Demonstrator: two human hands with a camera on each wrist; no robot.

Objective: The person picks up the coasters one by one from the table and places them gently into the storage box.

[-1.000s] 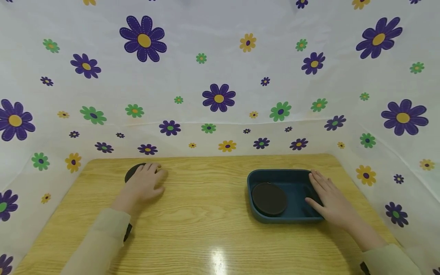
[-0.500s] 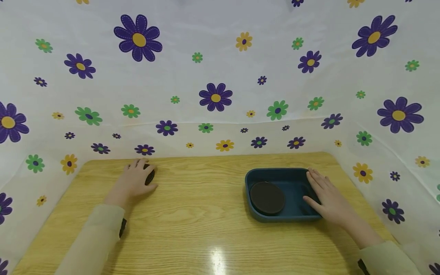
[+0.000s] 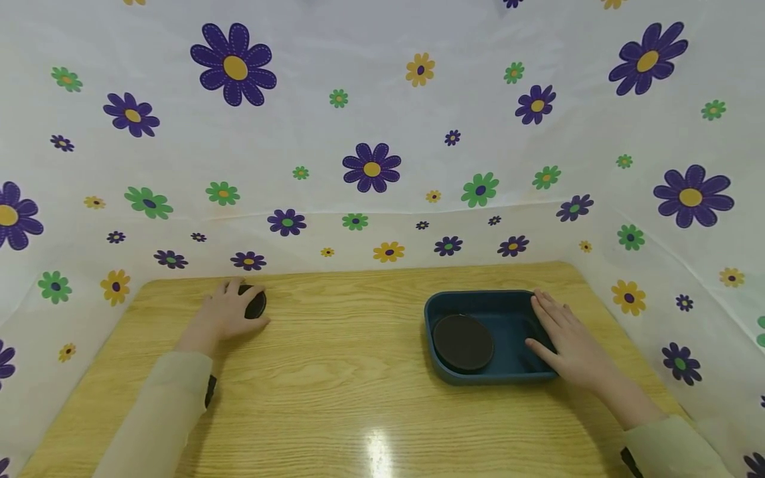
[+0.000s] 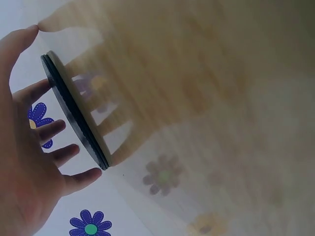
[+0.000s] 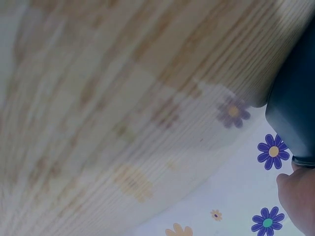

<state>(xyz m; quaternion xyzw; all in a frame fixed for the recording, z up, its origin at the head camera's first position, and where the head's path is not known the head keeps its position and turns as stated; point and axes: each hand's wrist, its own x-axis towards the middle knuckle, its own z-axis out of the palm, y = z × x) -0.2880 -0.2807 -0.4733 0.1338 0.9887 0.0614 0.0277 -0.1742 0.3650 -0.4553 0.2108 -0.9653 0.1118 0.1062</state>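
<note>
My left hand (image 3: pixel 224 315) lies spread over a thin black round disc (image 3: pixel 255 303) near the back left of the table. In the left wrist view, the disc (image 4: pixel 74 113) is seen edge-on, apparently flat on the table; the forefinger and little finger reach it while the thumb stays apart from it. My right hand (image 3: pixel 570 345), fingers straight, rests on the right end of a dark blue rectangular tray (image 3: pixel 514 345) with rounded corners. The thumb extends over its inside. Inside the tray, at its left end, lies another black round disc (image 3: pixel 463 342).
The light wooden table (image 3: pixel 335 372) is glossy and shows reflections. White cloth (image 3: pixel 299 133) printed with purple, green and yellow flowers rises along its back and both sides. A wide stretch of tabletop separates the hands.
My left hand has shifted left across the disc, uncovering its right part and hiding its left. The right hand remains on the tray. The head view has drifted slightly.
</note>
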